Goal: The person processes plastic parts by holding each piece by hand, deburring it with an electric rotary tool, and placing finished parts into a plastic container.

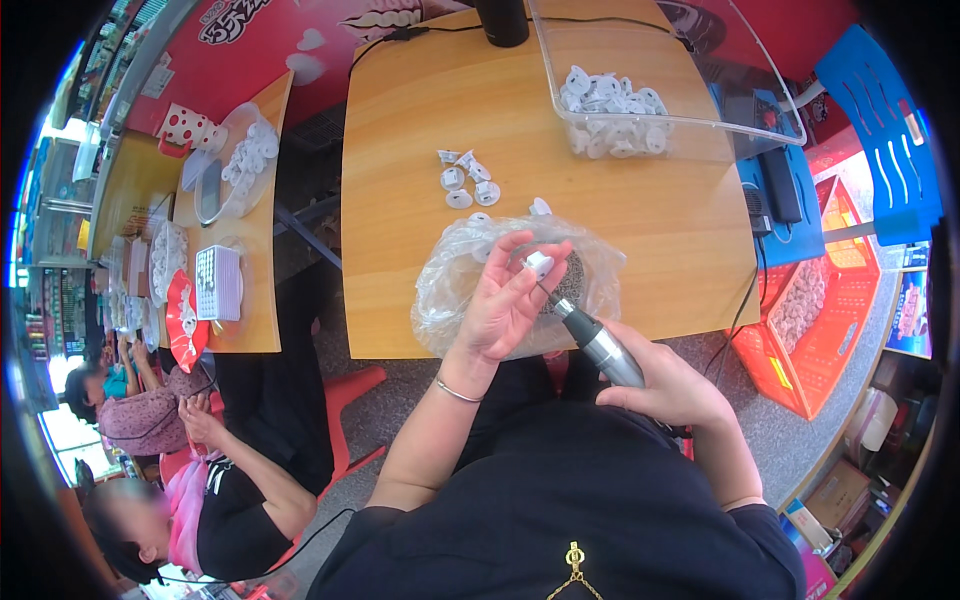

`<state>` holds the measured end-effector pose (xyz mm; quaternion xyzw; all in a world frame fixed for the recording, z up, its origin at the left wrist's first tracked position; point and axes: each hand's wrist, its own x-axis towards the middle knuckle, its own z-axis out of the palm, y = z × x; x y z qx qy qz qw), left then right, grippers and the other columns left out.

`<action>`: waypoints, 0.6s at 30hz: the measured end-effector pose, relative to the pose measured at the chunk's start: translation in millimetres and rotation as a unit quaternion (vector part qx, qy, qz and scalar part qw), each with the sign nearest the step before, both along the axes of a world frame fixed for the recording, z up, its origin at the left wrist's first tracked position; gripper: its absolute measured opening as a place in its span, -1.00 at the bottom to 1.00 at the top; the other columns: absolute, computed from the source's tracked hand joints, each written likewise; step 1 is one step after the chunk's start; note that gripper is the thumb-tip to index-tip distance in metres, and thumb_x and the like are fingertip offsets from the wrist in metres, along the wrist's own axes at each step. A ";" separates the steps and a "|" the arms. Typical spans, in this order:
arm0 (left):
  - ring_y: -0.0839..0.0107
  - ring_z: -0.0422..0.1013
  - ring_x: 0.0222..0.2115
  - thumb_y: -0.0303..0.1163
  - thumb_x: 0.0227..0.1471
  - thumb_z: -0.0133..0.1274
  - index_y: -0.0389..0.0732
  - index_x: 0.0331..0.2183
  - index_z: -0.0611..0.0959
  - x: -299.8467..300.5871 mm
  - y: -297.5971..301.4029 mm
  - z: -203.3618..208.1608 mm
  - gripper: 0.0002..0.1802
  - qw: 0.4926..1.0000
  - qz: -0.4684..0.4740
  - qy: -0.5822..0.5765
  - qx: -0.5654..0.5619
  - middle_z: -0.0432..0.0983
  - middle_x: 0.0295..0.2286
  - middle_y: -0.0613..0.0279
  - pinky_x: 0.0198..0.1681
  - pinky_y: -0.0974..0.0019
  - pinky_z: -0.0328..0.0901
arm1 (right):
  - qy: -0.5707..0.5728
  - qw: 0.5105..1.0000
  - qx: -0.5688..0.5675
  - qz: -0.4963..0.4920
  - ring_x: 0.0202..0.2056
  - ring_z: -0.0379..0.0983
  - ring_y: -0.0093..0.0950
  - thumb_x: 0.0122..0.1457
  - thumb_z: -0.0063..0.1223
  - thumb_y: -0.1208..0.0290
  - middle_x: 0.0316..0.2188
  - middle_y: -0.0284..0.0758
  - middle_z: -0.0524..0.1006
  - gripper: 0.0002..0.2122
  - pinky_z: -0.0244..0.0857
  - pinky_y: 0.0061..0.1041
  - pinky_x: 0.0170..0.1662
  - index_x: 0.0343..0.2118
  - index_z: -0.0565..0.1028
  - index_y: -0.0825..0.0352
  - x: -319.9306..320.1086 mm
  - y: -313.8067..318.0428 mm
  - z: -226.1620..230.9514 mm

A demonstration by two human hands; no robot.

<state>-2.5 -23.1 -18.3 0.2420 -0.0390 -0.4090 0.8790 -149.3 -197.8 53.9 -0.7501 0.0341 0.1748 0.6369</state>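
Observation:
Between the fingertips of my left hand (pixel 500 300) is a small white plastic part (pixel 539 264). My right hand (pixel 670 380) is wrapped round a grey and black electric screwdriver (pixel 603 347), its bit pointing up at the part; whether the tip touches it I cannot tell. Under my hands a clear plastic bag (pixel 445 290) lies spread on the wooden table (pixel 395 130). Small metal screws (pixel 572 278) are heaped in the bag. A little beyond the bag lie several similar white parts (pixel 467 180).
A clear bin (pixel 670 120) at the far right holds many white parts (pixel 612 112). An orange crate (pixel 790 365) stands on the floor to the right, near a blue chair (pixel 885 140). On the left, co-workers sit by another table (pixel 255 320). A black cord (pixel 750 290) hangs at the table's right edge.

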 end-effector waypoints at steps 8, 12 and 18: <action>0.13 0.21 0.11 -0.60 0.09 -0.03 -0.13 -0.01 0.35 0.8 0.9 -2.3 -0.59 1.000 0.001 0.013 -0.010 0.40 -0.09 0.02 0.18 0.23 0.20 | -0.009 1.000 0.002 -0.005 -0.27 0.48 -0.44 -0.06 0.31 0.34 -0.20 -0.21 0.44 -0.27 0.33 -0.45 -0.16 0.16 0.16 0.37 1.0 1.6 0.0; 0.13 0.21 0.11 -0.59 0.09 -0.02 -0.13 -0.01 0.35 0.5 1.9 -3.4 -0.58 1.000 -0.002 0.019 -0.012 0.40 -0.10 0.02 0.19 0.23 0.20 | -0.002 1.000 -0.005 -0.002 -0.26 0.48 -0.43 -0.07 0.31 0.34 -0.20 -0.21 0.44 -0.27 0.33 -0.45 -0.15 0.16 0.16 0.37 1.9 2.1 1.8; 0.13 0.22 0.10 -0.59 0.08 -0.01 -0.13 -0.01 0.35 -0.9 1.5 -1.9 -0.58 1.000 -0.002 0.017 -0.006 0.40 -0.10 0.01 0.18 0.22 0.21 | -0.006 1.000 0.000 -0.003 -0.26 0.45 -0.42 -0.07 0.31 0.33 -0.20 -0.22 0.43 -0.26 0.32 -0.45 -0.14 0.17 0.16 0.35 0.5 1.8 1.7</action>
